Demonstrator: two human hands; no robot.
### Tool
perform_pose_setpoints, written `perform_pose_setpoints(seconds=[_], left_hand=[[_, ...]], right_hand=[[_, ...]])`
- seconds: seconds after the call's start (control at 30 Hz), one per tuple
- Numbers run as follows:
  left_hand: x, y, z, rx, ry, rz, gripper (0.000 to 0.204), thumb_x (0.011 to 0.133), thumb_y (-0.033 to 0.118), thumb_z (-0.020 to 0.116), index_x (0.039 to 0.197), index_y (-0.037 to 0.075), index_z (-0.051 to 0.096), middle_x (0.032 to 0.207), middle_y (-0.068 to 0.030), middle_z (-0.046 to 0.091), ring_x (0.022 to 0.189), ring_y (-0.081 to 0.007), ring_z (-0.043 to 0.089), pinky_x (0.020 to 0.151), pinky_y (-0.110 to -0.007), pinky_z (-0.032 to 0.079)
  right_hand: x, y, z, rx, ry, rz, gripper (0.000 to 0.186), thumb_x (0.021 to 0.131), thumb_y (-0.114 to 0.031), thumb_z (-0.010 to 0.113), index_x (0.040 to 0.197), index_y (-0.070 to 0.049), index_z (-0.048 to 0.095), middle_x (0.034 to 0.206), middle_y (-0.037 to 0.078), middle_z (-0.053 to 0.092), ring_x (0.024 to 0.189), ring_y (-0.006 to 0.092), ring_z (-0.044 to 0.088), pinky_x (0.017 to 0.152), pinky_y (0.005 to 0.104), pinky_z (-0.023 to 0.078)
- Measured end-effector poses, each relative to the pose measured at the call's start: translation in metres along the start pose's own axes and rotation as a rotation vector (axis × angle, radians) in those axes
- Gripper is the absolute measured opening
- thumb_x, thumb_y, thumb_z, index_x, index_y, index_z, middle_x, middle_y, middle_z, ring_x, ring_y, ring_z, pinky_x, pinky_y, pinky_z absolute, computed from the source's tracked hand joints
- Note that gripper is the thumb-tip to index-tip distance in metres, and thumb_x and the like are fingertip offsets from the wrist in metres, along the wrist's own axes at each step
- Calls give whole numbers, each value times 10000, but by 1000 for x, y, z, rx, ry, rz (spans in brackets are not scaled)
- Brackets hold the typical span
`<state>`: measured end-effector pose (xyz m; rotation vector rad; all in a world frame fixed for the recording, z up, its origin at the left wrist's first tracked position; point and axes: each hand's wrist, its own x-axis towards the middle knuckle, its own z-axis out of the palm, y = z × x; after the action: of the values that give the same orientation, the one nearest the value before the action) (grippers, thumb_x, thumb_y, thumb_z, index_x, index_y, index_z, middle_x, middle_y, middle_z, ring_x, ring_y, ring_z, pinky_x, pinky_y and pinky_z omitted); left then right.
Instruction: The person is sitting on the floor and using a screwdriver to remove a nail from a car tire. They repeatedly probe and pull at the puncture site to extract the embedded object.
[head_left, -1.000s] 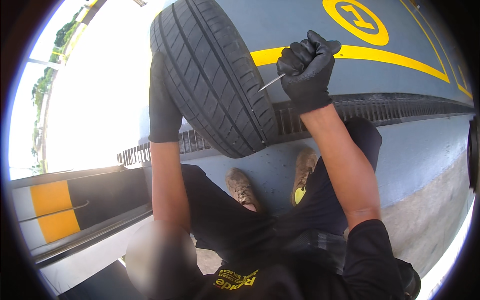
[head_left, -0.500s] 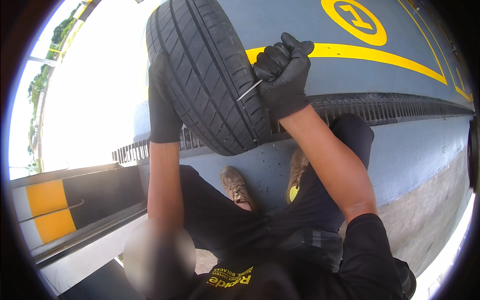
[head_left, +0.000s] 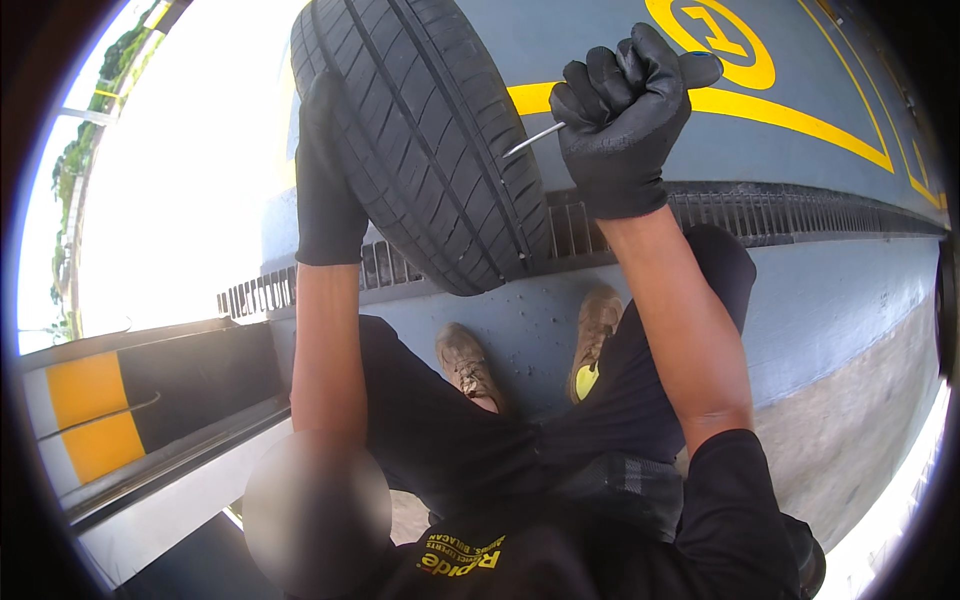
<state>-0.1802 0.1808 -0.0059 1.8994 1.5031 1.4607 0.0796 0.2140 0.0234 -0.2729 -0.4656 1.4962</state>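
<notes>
A black car tire stands upright in front of me, its grooved tread facing me. My left hand, in a black glove, grips the tire's left side; its fingertips are partly hidden against the rubber. My right hand, gloved too, is closed in a fist just right of the tire. It holds a screwdriver with a thin metal shaft pointing left and a dark handle end sticking out past the thumb. The tip lies over the tread's right outer groove; whether it touches, I cannot tell. Small pale specks sit in that groove.
A metal drain grate runs across the floor behind and beside the tire. My shoes stand before it, with small bits scattered between them. A yellow-and-black painted ledge lies at left. Yellow lines mark the grey floor beyond.
My right hand has moved right and slightly away from me, drawing the screwdriver's tip up along the groove. The tire has shifted a little, and my left hand has slid slightly farther up with it.
</notes>
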Motion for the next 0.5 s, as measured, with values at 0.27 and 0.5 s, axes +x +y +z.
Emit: perform_pose_setpoints(seconds=[0.27,0.5], left_hand=[[8,-12,-7,-439,-71,-236,591,1030,186,613,1559,165,351,1462,-200,482,1304,-292,547,1038,-408,533],[3,-13,0,100,-37,202,495,1086,166,504,1540,39,357,1516,-180,481,1360,-279,522,1120,-377,464]], right_hand=[[0,2,4,-38,-17,-50,461,1038,-275,504,645,-191,279,556,-41,165,478,110,147,438,282,154],[2,3,6,-140,-71,-128,433,1037,-259,489,660,-193,287,548,-42,161,470,109,156,441,277,162]])
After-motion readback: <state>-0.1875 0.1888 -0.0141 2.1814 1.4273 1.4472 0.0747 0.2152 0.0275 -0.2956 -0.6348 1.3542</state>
